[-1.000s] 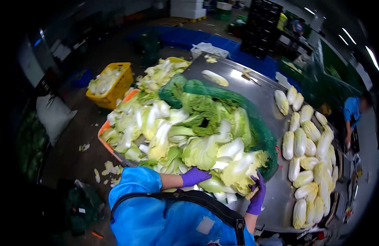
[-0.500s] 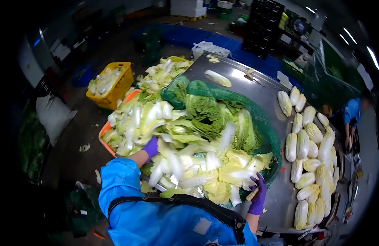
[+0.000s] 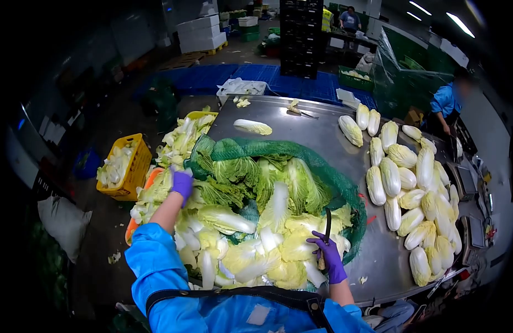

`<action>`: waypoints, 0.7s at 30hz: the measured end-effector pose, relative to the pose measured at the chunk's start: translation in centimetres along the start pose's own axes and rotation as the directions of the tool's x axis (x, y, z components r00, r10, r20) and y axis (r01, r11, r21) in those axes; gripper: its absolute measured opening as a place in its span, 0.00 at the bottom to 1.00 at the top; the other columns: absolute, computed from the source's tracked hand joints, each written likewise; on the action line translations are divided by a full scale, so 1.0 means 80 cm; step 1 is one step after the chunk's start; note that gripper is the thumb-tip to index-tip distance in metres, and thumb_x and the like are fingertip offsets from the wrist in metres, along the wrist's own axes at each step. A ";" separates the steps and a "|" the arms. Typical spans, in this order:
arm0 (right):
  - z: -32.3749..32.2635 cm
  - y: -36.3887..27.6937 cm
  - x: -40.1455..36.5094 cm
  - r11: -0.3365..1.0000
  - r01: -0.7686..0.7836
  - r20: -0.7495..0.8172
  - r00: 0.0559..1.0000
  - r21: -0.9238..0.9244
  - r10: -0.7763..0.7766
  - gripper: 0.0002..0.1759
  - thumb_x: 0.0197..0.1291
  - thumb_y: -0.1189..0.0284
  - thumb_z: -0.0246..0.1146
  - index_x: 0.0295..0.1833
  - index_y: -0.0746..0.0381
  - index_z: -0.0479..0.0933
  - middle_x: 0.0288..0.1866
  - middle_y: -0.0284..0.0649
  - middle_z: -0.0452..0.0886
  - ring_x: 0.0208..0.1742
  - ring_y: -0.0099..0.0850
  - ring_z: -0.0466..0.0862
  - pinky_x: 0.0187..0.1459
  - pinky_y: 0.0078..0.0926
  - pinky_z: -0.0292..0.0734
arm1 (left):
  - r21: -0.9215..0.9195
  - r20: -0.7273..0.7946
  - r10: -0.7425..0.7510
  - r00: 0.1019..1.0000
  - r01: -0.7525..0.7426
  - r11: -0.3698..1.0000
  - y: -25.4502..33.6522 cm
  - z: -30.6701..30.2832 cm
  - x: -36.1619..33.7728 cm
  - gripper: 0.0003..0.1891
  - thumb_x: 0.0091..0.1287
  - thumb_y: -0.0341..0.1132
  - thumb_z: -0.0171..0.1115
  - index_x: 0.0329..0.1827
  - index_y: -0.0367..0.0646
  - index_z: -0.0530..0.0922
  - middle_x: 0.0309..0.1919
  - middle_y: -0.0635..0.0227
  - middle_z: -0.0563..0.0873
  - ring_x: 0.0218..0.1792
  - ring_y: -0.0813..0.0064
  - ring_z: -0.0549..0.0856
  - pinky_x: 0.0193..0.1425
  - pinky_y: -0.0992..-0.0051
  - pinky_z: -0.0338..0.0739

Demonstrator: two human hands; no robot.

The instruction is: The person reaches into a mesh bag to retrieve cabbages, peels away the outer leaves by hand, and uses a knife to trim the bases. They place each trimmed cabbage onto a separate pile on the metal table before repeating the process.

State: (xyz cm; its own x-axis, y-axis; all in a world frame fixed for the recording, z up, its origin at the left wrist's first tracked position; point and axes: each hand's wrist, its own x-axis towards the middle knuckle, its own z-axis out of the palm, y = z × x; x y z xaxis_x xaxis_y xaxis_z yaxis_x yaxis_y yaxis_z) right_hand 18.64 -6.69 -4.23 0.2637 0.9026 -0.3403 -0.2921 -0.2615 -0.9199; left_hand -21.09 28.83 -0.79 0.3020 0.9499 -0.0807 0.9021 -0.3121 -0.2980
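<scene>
My right hand [image 3: 331, 260], in a purple glove, is closed round the handle of a knife [image 3: 328, 222] whose dark curved blade points up and away. Under and beside it lie loose pale cabbage leaves [image 3: 290, 244]. My left hand [image 3: 182, 186], also gloved, reaches to the heap of trimmed leaves at the left, by the near edge of the green mesh bag [image 3: 290, 145]. Its fingers are partly hidden and blurred. Whole green napa cabbages [image 3: 301, 186] lie in the bag's mouth. A partly trimmed cabbage [image 3: 226, 218] rests in front of them.
Many trimmed cabbages [image 3: 390, 176] are piled along the right of the metal table [image 3: 353, 277]. One more cabbage [image 3: 253, 127] and a second knife [image 3: 302, 112] lie at the back. A yellow crate [image 3: 135, 169] stands left; a co-worker [image 3: 448, 102] is at the right.
My left hand has moved forward off the near leaf heap. The right hand has turned so the knife blade stands up in view. The camera view has swung.
</scene>
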 end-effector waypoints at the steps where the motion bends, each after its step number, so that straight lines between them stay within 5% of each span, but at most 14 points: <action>1: 0.005 -0.001 0.004 1.000 -0.008 0.006 1.000 0.015 0.008 0.20 0.61 0.70 0.55 0.57 0.66 0.70 0.41 0.37 0.83 0.18 0.16 0.69 0.25 0.11 0.69 | -0.103 -0.360 0.197 0.912 -0.249 0.963 0.036 -0.018 -0.001 0.14 0.46 0.32 0.62 0.38 0.46 0.75 0.28 0.59 0.81 0.31 0.60 0.81 0.46 0.61 0.73; 3: 0.012 0.004 0.011 0.999 -0.008 0.023 1.000 0.035 0.007 0.20 0.60 0.70 0.55 0.57 0.67 0.70 0.41 0.37 0.83 0.18 0.16 0.69 0.24 0.11 0.68 | -0.432 -0.589 0.155 0.793 -0.471 0.769 0.126 -0.079 -0.021 0.15 0.45 0.29 0.59 0.39 0.44 0.75 0.30 0.56 0.81 0.35 0.55 0.81 0.41 0.58 0.74; 4: 0.014 0.007 0.014 0.998 -0.005 0.029 1.000 0.057 0.004 0.20 0.60 0.70 0.55 0.57 0.67 0.70 0.41 0.37 0.83 0.19 0.16 0.70 0.24 0.10 0.68 | -0.418 -0.655 0.209 0.726 -0.579 0.701 0.160 -0.078 -0.019 0.16 0.45 0.29 0.58 0.41 0.43 0.75 0.34 0.54 0.81 0.37 0.53 0.80 0.43 0.57 0.73; 5: 0.015 0.009 0.016 0.998 -0.020 0.032 0.999 0.066 0.018 0.20 0.60 0.70 0.56 0.56 0.68 0.71 0.41 0.38 0.83 0.19 0.16 0.70 0.23 0.10 0.67 | -0.398 -0.263 0.366 0.893 -0.446 0.801 0.188 -0.073 0.000 0.24 0.47 0.30 0.58 0.51 0.44 0.74 0.45 0.55 0.80 0.46 0.55 0.79 0.53 0.61 0.72; 6: 0.013 0.012 0.015 0.998 -0.008 0.036 0.999 0.069 0.005 0.20 0.60 0.70 0.56 0.56 0.67 0.71 0.41 0.38 0.83 0.20 0.17 0.71 0.24 0.10 0.67 | -0.291 -0.214 0.381 0.900 -0.431 0.854 0.214 -0.074 -0.003 0.28 0.47 0.32 0.59 0.57 0.47 0.71 0.56 0.57 0.74 0.56 0.56 0.73 0.61 0.55 0.64; 10: -0.009 0.024 0.004 0.996 -0.002 0.004 1.000 0.088 0.002 0.20 0.62 0.68 0.55 0.58 0.65 0.70 0.41 0.38 0.83 0.24 0.17 0.73 0.30 0.11 0.70 | 0.054 -0.467 0.241 0.851 -0.245 0.968 0.258 0.038 0.068 0.31 0.51 0.38 0.60 0.62 0.52 0.66 0.66 0.60 0.60 0.67 0.48 0.56 0.59 0.29 0.45; 13: -0.023 0.031 -0.007 0.995 -0.071 -0.044 0.996 0.073 0.074 0.21 0.62 0.66 0.54 0.59 0.64 0.69 0.43 0.37 0.82 0.34 0.18 0.76 0.33 0.13 0.71 | 0.098 -0.486 0.233 0.842 -0.213 0.972 0.265 0.032 0.106 0.31 0.51 0.41 0.61 0.63 0.56 0.66 0.67 0.61 0.59 0.69 0.49 0.54 0.58 0.26 0.40; 15: -0.025 0.036 -0.008 0.994 -0.059 -0.052 0.997 0.093 0.064 0.21 0.63 0.66 0.54 0.59 0.64 0.69 0.43 0.37 0.82 0.34 0.18 0.76 0.33 0.13 0.71 | 0.072 -0.114 0.366 0.924 -0.359 0.930 0.255 -0.027 0.078 0.27 0.54 0.39 0.59 0.61 0.58 0.68 0.67 0.66 0.60 0.68 0.51 0.56 0.58 0.26 0.41; 18: -0.024 0.036 -0.010 0.993 -0.063 -0.045 0.997 0.095 0.068 0.21 0.63 0.66 0.53 0.59 0.65 0.69 0.42 0.38 0.82 0.33 0.19 0.77 0.33 0.14 0.71 | 0.087 -0.028 0.542 0.840 -0.538 0.839 0.215 -0.024 0.103 0.22 0.52 0.39 0.61 0.53 0.55 0.74 0.60 0.67 0.69 0.67 0.55 0.59 0.58 0.27 0.47; 20: -0.022 0.039 -0.015 0.993 -0.059 -0.041 0.997 0.101 0.063 0.21 0.63 0.66 0.53 0.58 0.65 0.69 0.42 0.38 0.82 0.33 0.19 0.76 0.33 0.14 0.71 | 0.080 -0.139 0.573 0.807 -0.568 0.819 0.188 -0.030 0.097 0.19 0.51 0.34 0.61 0.49 0.50 0.76 0.50 0.62 0.78 0.59 0.56 0.71 0.58 0.42 0.62; 21: -0.022 0.040 -0.018 0.992 -0.050 -0.043 0.998 0.112 0.055 0.20 0.63 0.66 0.53 0.58 0.65 0.69 0.42 0.39 0.82 0.33 0.19 0.76 0.33 0.14 0.71 | -0.158 -0.273 0.453 0.848 -0.504 0.849 0.177 -0.040 0.080 0.19 0.51 0.33 0.60 0.48 0.48 0.76 0.46 0.59 0.79 0.53 0.55 0.75 0.54 0.49 0.67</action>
State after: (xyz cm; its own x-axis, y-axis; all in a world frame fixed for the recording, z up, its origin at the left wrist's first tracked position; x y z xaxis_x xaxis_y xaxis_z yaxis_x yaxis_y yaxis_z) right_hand 18.95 -9.42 -7.07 0.2861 0.8714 -0.3986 -0.4057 -0.2667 -0.8742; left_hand -5.40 30.43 -2.47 0.7492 0.6599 0.0566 0.6623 -0.7467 -0.0623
